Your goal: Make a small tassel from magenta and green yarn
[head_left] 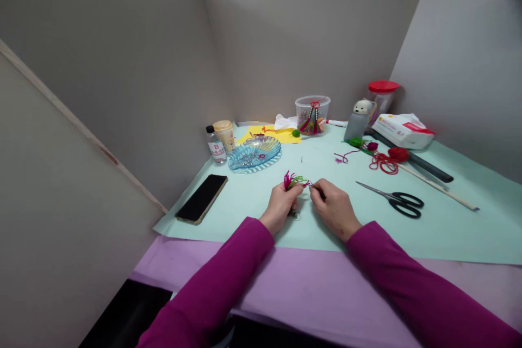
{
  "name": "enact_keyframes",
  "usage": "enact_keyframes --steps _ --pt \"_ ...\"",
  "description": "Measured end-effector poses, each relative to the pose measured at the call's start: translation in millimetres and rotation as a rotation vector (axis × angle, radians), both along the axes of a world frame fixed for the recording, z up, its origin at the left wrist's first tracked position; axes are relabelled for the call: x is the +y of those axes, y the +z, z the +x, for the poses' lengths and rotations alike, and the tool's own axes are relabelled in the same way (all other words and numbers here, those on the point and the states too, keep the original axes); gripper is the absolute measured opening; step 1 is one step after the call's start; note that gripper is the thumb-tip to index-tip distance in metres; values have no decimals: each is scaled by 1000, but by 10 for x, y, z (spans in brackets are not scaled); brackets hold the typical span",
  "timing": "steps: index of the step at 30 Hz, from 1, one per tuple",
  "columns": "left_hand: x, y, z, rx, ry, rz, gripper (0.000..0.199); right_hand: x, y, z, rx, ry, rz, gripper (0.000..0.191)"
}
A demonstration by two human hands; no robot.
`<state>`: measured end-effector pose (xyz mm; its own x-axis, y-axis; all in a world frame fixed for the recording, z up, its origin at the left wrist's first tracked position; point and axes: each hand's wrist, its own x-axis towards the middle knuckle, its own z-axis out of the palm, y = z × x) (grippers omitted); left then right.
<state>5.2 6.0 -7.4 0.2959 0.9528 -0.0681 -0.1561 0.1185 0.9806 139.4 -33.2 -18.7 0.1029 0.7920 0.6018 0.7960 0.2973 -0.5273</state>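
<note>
My left hand (281, 206) is closed around a small bundle of magenta and green yarn (289, 179), whose loose ends stick up above the thumb. Just to the right, my right hand (332, 206) is closed in a pinch near a short magenta strand that runs between the two hands. A thin dark tip shows at its fingertips, too small to name. Right of it lie black-handled scissors (395, 198), blades apart and pointing left. Beyond the hands is a blue shell-shaped dish (240, 162) with small beads in it.
A phone (203, 198), small bottle (216, 145) and lidded cup (224, 135) stand or lie at left. At right are red yarn (397, 154), a thin stick (442, 187), a tissue pack (402, 130) and a bear-topped bottle (358, 122). A plastic tub (302, 109) stands behind. Grey panels enclose the table.
</note>
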Motion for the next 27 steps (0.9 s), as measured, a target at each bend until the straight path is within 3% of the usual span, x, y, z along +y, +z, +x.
enact_keyframes --steps 27 --pt "-23 24 0 43 -27 36 25 22 -43 -8 -55 18 -37 18"
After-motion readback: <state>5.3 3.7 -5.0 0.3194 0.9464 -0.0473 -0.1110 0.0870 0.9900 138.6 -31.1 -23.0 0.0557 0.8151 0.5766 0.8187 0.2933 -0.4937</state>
